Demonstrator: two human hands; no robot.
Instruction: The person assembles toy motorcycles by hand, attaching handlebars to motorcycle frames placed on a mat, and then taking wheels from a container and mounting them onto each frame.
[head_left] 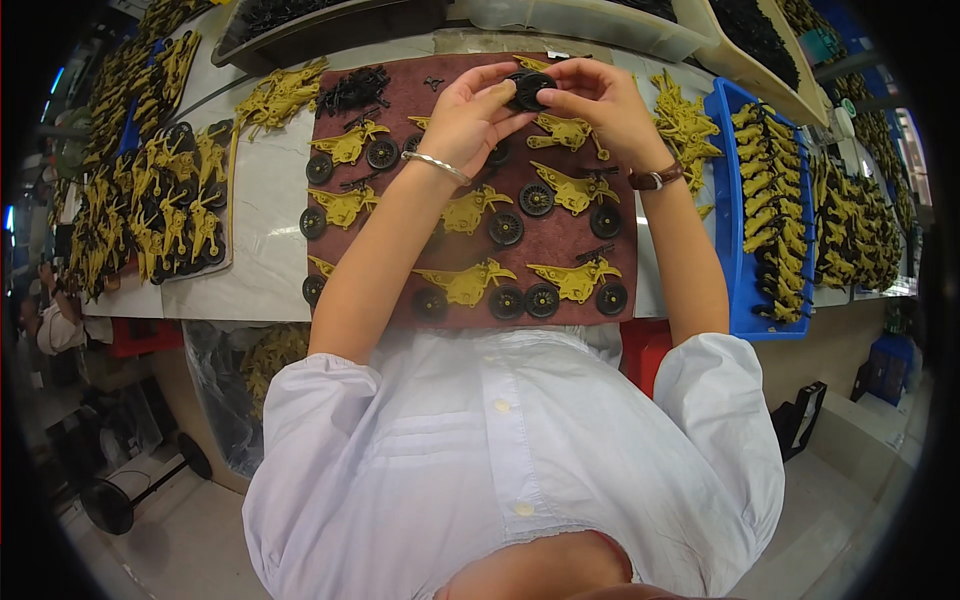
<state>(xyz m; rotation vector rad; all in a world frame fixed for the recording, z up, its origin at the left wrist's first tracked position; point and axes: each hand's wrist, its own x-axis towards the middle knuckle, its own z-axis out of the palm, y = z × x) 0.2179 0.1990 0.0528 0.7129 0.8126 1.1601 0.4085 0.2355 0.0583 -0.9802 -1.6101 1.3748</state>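
Head: hands together on wheel

Black wheels; yellow motorcycle bodies; maroon mat; blue tray; grey-veined white tabletop

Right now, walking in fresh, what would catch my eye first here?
Probably the yellow toy motorbikes with black wheels, set out across the dark red mat in the middle. Near the mat's far edge, the left hand and right hand hold a wheel-shaped black piece. At the right, a blue tray holds a packed row of yellow pieces.
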